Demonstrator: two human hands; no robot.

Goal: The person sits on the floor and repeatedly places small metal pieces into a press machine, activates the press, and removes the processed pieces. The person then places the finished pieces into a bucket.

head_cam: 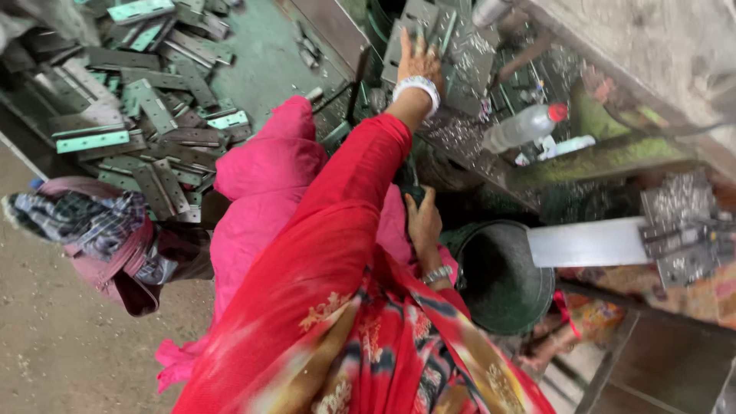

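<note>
Many hinge plates (429, 38) lie unsorted beside the bucket (502, 280); my left hand (420, 57) rests flat on them, my right hand (423, 222) grips something unclear.

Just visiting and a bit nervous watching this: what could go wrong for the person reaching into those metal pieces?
The left hand presses bare on stacked hinge plates amid metal shavings; edges or chips might cut it. The loose red sleeve trails over the bench and could snag. The bottle lies near the edge and may roll off into the bucket.
</note>
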